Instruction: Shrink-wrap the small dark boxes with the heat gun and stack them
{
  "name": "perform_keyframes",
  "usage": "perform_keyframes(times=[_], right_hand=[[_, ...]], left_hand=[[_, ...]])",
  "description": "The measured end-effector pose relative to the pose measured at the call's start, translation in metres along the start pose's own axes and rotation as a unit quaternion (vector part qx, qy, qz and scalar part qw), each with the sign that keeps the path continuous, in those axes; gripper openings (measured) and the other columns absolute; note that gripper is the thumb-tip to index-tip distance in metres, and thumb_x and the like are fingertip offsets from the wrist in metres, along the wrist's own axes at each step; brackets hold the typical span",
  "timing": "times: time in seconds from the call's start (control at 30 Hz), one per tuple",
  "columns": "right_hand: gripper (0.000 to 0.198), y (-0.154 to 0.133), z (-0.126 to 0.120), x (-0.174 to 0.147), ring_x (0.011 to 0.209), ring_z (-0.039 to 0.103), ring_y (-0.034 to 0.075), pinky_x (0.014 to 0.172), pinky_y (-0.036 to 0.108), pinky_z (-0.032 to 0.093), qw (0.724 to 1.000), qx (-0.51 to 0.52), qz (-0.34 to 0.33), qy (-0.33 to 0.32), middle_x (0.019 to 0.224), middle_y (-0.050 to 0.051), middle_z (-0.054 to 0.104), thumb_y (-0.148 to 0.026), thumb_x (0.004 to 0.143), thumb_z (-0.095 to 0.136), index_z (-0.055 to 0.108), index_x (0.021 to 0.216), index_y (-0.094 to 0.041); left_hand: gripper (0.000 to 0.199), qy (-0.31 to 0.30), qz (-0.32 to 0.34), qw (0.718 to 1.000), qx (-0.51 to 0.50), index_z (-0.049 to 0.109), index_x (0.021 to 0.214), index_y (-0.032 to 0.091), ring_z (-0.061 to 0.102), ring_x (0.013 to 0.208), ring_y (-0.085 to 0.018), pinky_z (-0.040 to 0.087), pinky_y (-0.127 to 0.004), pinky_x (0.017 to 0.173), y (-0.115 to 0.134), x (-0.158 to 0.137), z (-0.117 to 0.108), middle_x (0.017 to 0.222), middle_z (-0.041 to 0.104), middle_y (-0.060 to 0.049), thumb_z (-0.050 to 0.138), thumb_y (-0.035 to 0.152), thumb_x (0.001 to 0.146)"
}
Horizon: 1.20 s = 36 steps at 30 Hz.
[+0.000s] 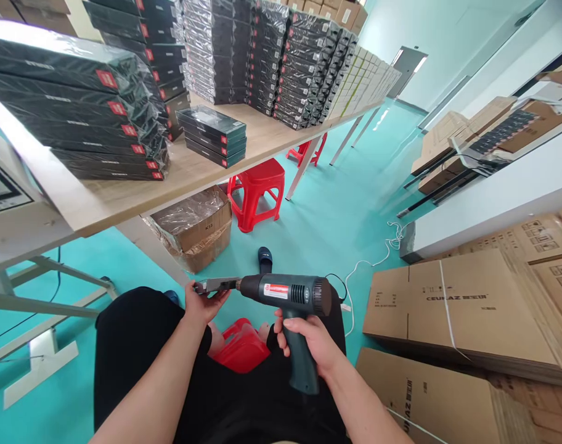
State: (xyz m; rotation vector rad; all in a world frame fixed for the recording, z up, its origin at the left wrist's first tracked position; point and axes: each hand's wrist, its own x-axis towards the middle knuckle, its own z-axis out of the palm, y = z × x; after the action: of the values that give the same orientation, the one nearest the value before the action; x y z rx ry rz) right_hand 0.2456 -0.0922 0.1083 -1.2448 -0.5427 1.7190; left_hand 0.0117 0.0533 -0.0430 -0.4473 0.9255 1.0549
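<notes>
My right hand (304, 339) is wrapped round the handle of a dark green heat gun (285, 296), whose nozzle points left. In front of the nozzle, my left hand (202, 307) holds a thin dark box (214, 284) seen edge-on, with fingers beneath it. Box and nozzle tip sit very close together; whether they touch I cannot tell. Both hands are above my lap. On the wooden table (137, 197) ahead stand a short stack of dark boxes with red labels (214, 135) and a taller stack of film-wrapped boxes (77, 111).
Rows of stacked boxes (304, 68) line the table's far part. Below it are a red stool (257, 185) and an open carton (193, 231) with plastic film. Flat cartons (452, 308) pile up at my right. A white cable (359, 265) crosses the floor.
</notes>
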Motion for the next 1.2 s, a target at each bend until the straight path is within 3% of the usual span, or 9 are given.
perform_keyframes(times=[0.13,0.3,0.43,0.77,0.9,1.03,1.13,1.2], right_hand=[[0.029,-0.007,0.001,0.001,0.058,0.061,0.015,0.052,0.028,0.049,0.999,-0.046,0.003,0.011,0.079,0.007,0.068,-0.026,0.075,0.066,0.065,0.100,-0.011],[0.028,-0.018,-0.003,0.004,0.056,0.061,0.015,0.050,0.027,0.049,0.993,-0.106,0.041,-0.021,0.077,0.006,0.068,-0.026,0.074,0.066,0.066,0.098,-0.011],[0.028,-0.020,-0.006,0.007,0.056,0.060,0.014,0.050,0.026,0.049,0.997,-0.075,0.004,0.032,0.075,0.006,0.067,-0.027,0.074,0.066,0.065,0.097,-0.011],[0.027,0.000,-0.040,-0.009,0.056,0.059,0.015,0.046,0.025,0.045,0.997,-0.014,0.030,0.069,0.074,0.006,0.066,-0.029,0.074,0.064,0.066,0.094,-0.012],[0.027,0.004,-0.047,-0.024,0.056,0.058,0.015,0.048,0.026,0.045,0.997,-0.013,0.053,0.045,0.076,0.007,0.065,-0.027,0.076,0.061,0.066,0.096,-0.011],[0.028,0.003,-0.055,-0.040,0.058,0.058,0.015,0.048,0.025,0.044,0.997,0.008,0.072,0.008,0.080,0.009,0.065,-0.026,0.078,0.057,0.065,0.100,-0.011],[0.031,0.002,-0.066,-0.048,0.054,0.058,0.014,0.046,0.023,0.042,0.996,0.009,0.084,-0.035,0.079,0.010,0.066,-0.026,0.077,0.056,0.065,0.101,-0.010],[0.033,-0.001,-0.074,-0.051,0.052,0.058,0.014,0.044,0.023,0.042,0.992,-0.003,0.109,-0.064,0.077,0.011,0.066,-0.026,0.074,0.057,0.065,0.101,-0.009]], left_hand=[[0.036,0.017,-0.012,0.999,0.027,0.041,0.082,0.021,0.055,0.106,-0.041,0.057,-0.055,0.066,0.000,0.003,-0.003,0.107,0.051,-0.019,0.059,0.049,0.067],[0.038,0.048,-0.031,0.998,0.038,0.039,0.083,0.022,0.056,0.104,-0.041,0.056,-0.057,0.064,0.002,0.004,-0.005,0.109,0.050,-0.019,0.061,0.048,0.065],[0.039,0.036,-0.049,0.998,0.014,0.036,0.083,0.023,0.056,0.106,-0.040,0.056,-0.059,0.066,0.001,0.006,-0.007,0.111,0.050,-0.019,0.061,0.047,0.065],[0.032,0.019,-0.041,0.999,0.030,0.044,0.086,0.021,0.059,0.104,-0.040,0.056,-0.056,0.066,0.001,-0.002,-0.001,0.104,0.056,-0.018,0.057,0.045,0.069],[0.025,-0.042,0.023,0.995,0.086,0.055,0.086,0.017,0.065,0.086,-0.033,0.056,-0.051,0.067,0.000,-0.004,0.003,0.092,0.063,-0.014,0.056,0.032,0.066],[0.021,-0.031,0.057,0.989,0.133,0.056,0.077,0.017,0.065,0.069,-0.028,0.056,-0.049,0.066,-0.001,0.003,-0.001,0.070,0.060,-0.008,0.051,0.019,0.056],[0.018,-0.013,0.031,0.988,0.150,0.054,0.071,0.017,0.062,0.058,-0.026,0.055,-0.047,0.059,-0.001,0.006,-0.005,0.062,0.056,-0.006,0.051,0.020,0.054],[0.020,-0.052,-0.020,0.985,0.162,0.058,0.076,0.016,0.060,0.054,-0.025,0.054,-0.043,0.052,-0.001,0.002,-0.006,0.062,0.056,-0.007,0.052,0.024,0.059]])
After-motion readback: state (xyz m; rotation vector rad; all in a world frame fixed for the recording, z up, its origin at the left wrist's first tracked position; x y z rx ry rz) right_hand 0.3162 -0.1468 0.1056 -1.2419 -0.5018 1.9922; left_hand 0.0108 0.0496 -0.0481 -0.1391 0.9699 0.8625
